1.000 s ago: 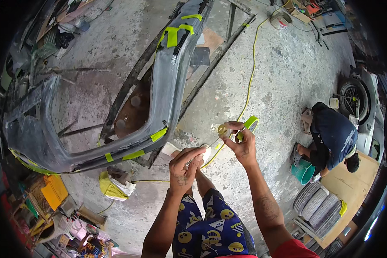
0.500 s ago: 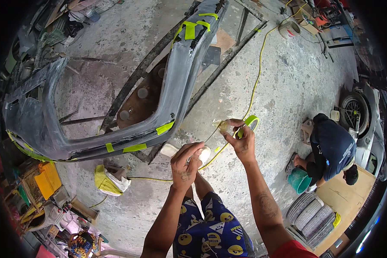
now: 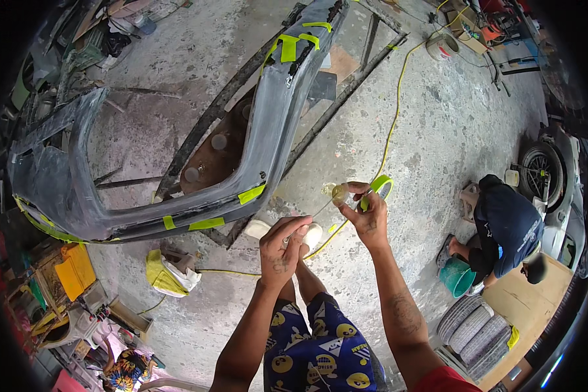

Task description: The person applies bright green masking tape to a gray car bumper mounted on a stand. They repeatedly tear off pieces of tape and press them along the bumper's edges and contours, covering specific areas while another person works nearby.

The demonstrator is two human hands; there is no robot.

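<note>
My left hand point(image 3: 281, 249) is closed in a pinch on one end of a thin, pale strand point(image 3: 321, 208). That strand runs up to a small yellowish, translucent roll point(image 3: 339, 194), gripped between the thumb and fingers of my right hand point(image 3: 370, 222). A bright green roll of masking tape point(image 3: 385, 188) hangs at the same hand's fingers, on its right side. Both hands are raised in front of me, apart from each other. Beyond them lies a large grey, sanded car bumper point(image 3: 268, 124), with green tape pieces point(image 3: 206, 224) stuck along it.
The bumper rests over a dark metal frame point(image 3: 333, 98). A yellow cord point(image 3: 396, 108) crosses the concrete floor. To the right, a co-worker point(image 3: 508, 222) crouches beside a teal bucket point(image 3: 457, 277) and stacked tires point(image 3: 475, 330). A yellow-white sack point(image 3: 165, 272) lies left of my feet.
The view has shifted slightly, moving the surroundings a little to the right in the picture. Both hands keep nearly the same pose and their holds on the strand and rolls.
</note>
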